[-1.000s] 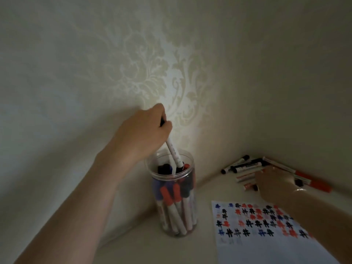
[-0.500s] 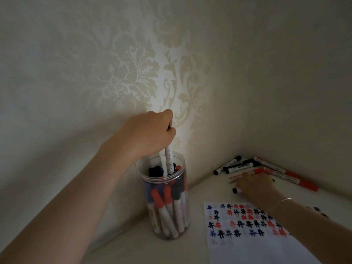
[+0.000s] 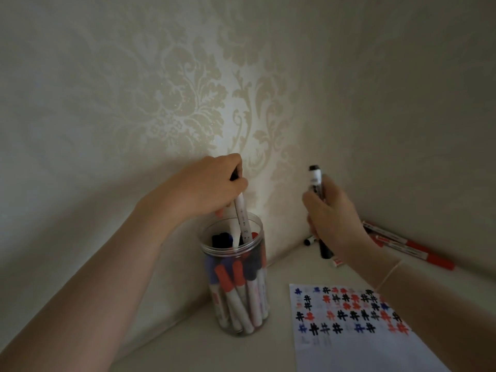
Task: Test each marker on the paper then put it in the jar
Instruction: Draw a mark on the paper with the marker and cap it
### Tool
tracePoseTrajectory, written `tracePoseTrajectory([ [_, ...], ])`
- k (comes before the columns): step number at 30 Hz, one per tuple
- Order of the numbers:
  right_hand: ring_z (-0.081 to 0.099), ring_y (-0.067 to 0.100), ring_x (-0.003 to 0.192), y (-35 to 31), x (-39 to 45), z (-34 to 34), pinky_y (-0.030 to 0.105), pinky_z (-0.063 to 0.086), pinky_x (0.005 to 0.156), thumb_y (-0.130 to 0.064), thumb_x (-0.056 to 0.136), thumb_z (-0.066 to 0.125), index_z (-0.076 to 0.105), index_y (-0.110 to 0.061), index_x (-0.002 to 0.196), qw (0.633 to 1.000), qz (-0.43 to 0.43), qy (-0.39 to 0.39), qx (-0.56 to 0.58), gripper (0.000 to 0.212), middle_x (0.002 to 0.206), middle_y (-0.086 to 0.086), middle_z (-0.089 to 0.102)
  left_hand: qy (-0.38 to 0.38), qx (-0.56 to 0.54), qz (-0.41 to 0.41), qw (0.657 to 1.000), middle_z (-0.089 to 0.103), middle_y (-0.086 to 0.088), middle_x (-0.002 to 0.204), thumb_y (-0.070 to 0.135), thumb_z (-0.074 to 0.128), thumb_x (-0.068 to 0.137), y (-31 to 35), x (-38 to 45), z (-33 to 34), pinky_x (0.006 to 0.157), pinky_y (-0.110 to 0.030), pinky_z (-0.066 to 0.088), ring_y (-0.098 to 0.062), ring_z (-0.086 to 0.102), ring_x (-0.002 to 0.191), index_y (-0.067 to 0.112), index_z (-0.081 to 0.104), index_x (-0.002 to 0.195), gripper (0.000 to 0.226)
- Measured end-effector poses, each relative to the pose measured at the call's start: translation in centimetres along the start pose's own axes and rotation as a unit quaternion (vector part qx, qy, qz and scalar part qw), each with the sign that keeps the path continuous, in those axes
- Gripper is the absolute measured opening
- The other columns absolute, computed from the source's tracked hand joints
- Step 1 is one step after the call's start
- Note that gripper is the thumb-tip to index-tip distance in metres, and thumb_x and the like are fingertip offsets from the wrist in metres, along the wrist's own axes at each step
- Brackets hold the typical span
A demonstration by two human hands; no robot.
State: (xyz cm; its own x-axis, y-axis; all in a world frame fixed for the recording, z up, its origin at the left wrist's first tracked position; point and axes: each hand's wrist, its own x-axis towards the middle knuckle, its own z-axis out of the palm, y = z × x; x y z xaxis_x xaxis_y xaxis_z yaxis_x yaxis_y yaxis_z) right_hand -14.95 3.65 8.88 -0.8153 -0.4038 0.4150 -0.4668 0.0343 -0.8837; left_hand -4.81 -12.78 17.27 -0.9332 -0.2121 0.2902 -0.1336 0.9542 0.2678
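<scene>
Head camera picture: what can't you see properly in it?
- Markers on the table: head view, partly hidden by the right hand, so no count.
- Writing on the marker it holds: too small.
- Paper: cut off by the bottom edge.
- Markers in the jar: overlapping, dim.

The jar stands on the table against the back wall, with many markers standing in it. The paper lies to its right, nearer the front edge. Loose markers lie in the table's back right corner, behind the paper, along the right wall.
</scene>
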Motion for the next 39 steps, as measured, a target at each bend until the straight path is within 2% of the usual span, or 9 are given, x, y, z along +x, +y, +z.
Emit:
tracePoseTrajectory([
  [2,0.034,0.014,0.041,-2.4,0.3,1.1,0.021,0.031,0.038,-0.005,0.085,0.053,0.046,-0.012,0.079,0.986,0.097,-0.071,0.119,0.012,0.055,0.004,0.038,-0.014,-0.022,-0.001,1.0,0.064,-0.002,0.068,0.027,0.049,0.097,-0.1,0.1,-0.2,0.053,-0.025,0.049,-0.008,0.058,0.045,0.019,0.049,0.084,0.015],
  [7,0.037,0.01,0.034,-2.7,-0.2,3.7,0.018,0.031,0.034,-0.008,0.082,0.062,0.062,-0.004,0.093,0.977,0.135,-0.162,0.024,0.011,0.051,0.002,0.043,-0.029,-0.015,0.008,0.999,0.063,0.0,0.07,0.029,0.05,0.097,-0.4,0.0,-0.4,0.054,-0.024,0.048,-0.007,0.058,0.047,0.02,0.048,0.085,0.015],
  [12,0.04,0.015,0.039,-1.7,-0.4,4.7,0.022,0.034,0.038,-0.001,0.082,0.055,0.063,-0.01,0.094,0.98,0.137,-0.131,0.057,0.016,0.061,0.007,0.053,-0.012,0.008,0.0,1.0,0.061,0.0,0.073,0.029,0.048,0.097,-1.2,-0.2,-0.6,0.054,-0.027,0.047,-0.013,0.057,0.053,0.023,0.046,0.082,0.016],
  [18,0.038,0.013,0.039,-1.2,-1.3,5.5,0.02,0.032,0.036,-0.001,0.088,0.049,0.058,-0.011,0.096,0.982,0.121,-0.114,0.085,0.015,0.051,0.0,0.044,0.039,0.067,0.025,0.997,0.055,0.001,0.074,0.027,0.046,0.096,-1.2,-0.5,-0.7,0.056,-0.028,0.037,-0.015,0.049,0.062,0.019,0.046,0.087,0.012],
  [25,0.035,0.007,0.034,-1.0,-1.6,5.7,0.018,0.03,0.035,-0.003,0.091,0.05,0.059,-0.009,0.098,0.981,0.127,-0.101,0.108,0.013,0.043,-0.007,0.041,-0.161,0.175,0.0,0.971,0.057,-0.002,0.091,0.037,0.046,0.097,-1.3,-0.3,3.6,0.069,-0.034,0.042,-0.022,0.056,0.084,0.017,0.05,0.1,0.02],
  [30,0.035,0.005,0.033,-0.6,-1.6,5.9,0.019,0.03,0.035,-0.004,0.09,0.051,0.059,-0.009,0.097,0.984,0.112,-0.091,0.104,0.012,0.04,-0.011,0.041,-0.193,0.111,-0.015,0.975,0.063,-0.005,0.091,0.029,0.042,0.099,-0.9,-0.3,3.0,0.078,-0.033,0.047,-0.022,0.06,0.09,0.012,0.062,0.1,0.026],
  [34,0.035,0.006,0.033,-0.5,-1.7,5.9,0.019,0.031,0.035,-0.003,0.089,0.051,0.06,-0.009,0.098,0.984,0.108,-0.082,0.118,0.014,0.041,-0.01,0.043,-0.143,0.093,-0.018,0.985,0.071,-0.003,0.082,0.023,0.062,0.09,-0.7,0.0,2.6,0.072,-0.032,0.052,-0.017,0.066,0.08,0.017,0.064,0.092,0.007],
  [37,0.037,0.007,0.034,-0.4,-1.9,5.7,0.018,0.03,0.035,-0.005,0.087,0.059,0.054,-0.012,0.099,0.974,0.145,-0.064,0.165,0.015,0.053,-0.001,0.045,-0.149,0.139,-0.033,0.978,0.07,0.0,0.067,0.014,0.063,0.087,-0.8,0.5,3.3,0.061,-0.025,0.051,-0.012,0.066,0.063,0.012,0.069,0.086,0.006],
  [39,0.035,0.009,0.034,-0.2,-2.0,4.9,0.019,0.03,0.034,-0.006,0.086,0.064,0.048,-0.01,0.087,0.959,0.177,-0.013,0.222,0.017,0.054,0.003,0.042,-0.171,0.166,-0.046,0.97,0.065,0.003,0.058,0.012,0.062,0.086,-0.8,0.6,3.6,0.057,-0.024,0.051,-0.011,0.064,0.056,0.012,0.071,0.085,0.009],
])
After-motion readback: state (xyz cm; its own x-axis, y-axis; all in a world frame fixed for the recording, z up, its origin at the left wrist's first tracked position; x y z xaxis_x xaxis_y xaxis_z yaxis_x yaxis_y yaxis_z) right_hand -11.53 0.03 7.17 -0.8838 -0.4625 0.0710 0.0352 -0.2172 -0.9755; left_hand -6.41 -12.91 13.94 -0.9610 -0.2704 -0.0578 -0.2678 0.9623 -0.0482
